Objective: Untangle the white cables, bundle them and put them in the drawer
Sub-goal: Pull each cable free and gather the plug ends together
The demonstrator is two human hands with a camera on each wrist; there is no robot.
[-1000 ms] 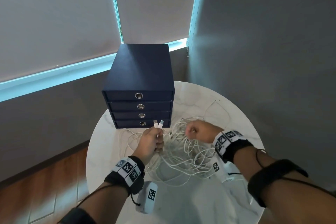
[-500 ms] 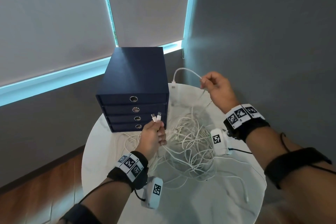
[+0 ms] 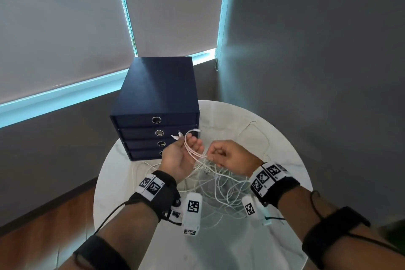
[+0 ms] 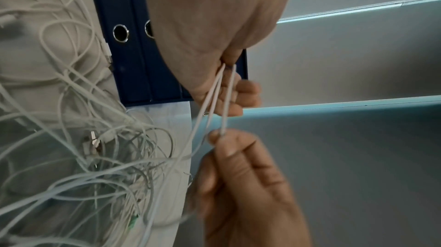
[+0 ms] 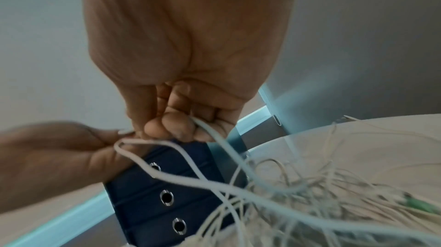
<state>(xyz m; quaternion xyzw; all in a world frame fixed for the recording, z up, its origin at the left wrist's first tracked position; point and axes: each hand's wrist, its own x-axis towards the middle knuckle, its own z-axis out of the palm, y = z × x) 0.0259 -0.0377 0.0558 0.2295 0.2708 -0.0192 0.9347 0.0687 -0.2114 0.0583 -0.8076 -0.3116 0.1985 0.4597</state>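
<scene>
Item: white cables (image 3: 219,182), a loose tangle heaped on the round marble-patterned table (image 3: 285,142), just in front of the navy four-drawer cabinet (image 3: 156,94); all four drawers are seen closed, each with a metal ring pull

Left hand (image 3: 178,158): raised above the heap, palm up; several cable ends are gathered in it, held between thumb and curled fingers, with the connector tips (image 3: 176,137) projecting past the fingertips toward the cabinet front. In the left wrist view three strands are seen running taut from this grip

Right hand (image 3: 228,156): closed in a pinch on one strand just beside the left hand; in the right wrist view the curled fingers (image 5: 174,128) are seen clamped on a cable that falls away into the tangle

Step in hand, as judged: a single cable is being separated while its end is kept with the collected ends. Untangling is at an early stage; most loops are still crossed, nothing is bundled and no drawer is opened

Handling notes: the collected ends are best kept firmly anchored in the left hand; the pinched strand is best drawn out slowly, with the pinch slid along its length so that crossings are loosened and not tightened into knots. A hard pull is likely to drag the whole heap toward the table edge
</scene>
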